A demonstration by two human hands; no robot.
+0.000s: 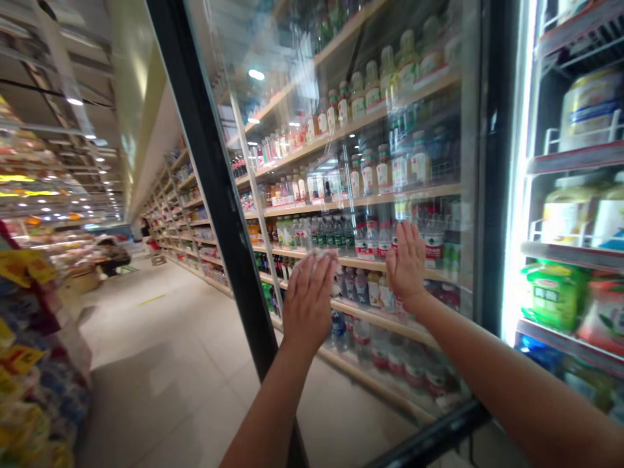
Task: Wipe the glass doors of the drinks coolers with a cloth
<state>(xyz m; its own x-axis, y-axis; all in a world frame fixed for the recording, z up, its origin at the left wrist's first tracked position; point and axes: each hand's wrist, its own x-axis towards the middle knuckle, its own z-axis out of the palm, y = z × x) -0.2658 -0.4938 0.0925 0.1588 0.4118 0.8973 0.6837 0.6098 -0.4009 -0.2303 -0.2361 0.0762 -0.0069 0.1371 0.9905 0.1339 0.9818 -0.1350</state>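
Note:
A tall glass door (pixel 341 169) in a black frame (pixel 205 143) stands swung out in front of me. My left hand (pixel 309 296) presses a crumpled pale cloth (pixel 338 276) against the pane; most of the cloth is hidden under the fingers. To its right, my right hand (pixel 407 260) lies against the same glass with its fingers stretched upward, holding nothing. Shelves of bottled drinks (pixel 370 169) show in and through the glass; how much is reflection I cannot tell.
Right of the door, a lit refrigerated case (pixel 575 253) holds jars and bags, among them a green package (pixel 553 292). At left, a display of packaged goods (pixel 34 364) borders the tiled aisle floor (pixel 170 364). Far down the aisle, a person (pixel 114 257) sits low.

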